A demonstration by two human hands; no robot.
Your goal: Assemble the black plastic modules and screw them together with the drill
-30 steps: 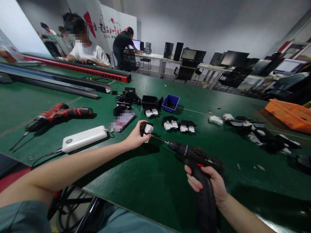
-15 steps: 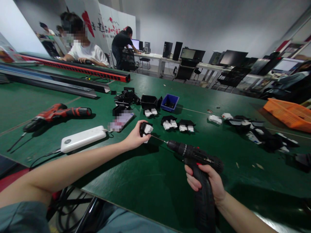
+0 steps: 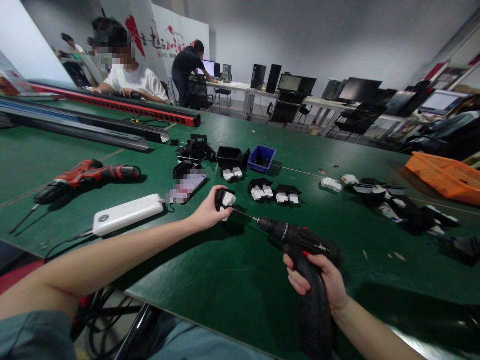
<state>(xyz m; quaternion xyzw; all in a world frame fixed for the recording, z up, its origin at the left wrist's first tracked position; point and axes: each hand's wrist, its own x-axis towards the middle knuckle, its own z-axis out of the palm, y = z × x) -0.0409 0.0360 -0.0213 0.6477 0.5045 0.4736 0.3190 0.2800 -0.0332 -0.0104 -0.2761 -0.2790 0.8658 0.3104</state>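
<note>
Over the green table (image 3: 232, 290), left hand (image 3: 208, 212) pinches a black-and-white part (image 3: 228, 199) between thumb and fingers; black drill (image 3: 300, 235) points its bit (image 3: 246, 214) there, contact unclear. Right hand (image 3: 332, 285) has fingers curled round the drill grip. Two similar pieces (image 3: 261, 192) sit near the blue bin (image 3: 258, 167).

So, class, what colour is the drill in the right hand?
The drill is mostly black, with touches of red; it shows best in the head view.

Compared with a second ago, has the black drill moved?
No, not visibly: the black drill in the right hand keeps its place against the blue bin; everything merely sits slightly farther left in view.
</note>
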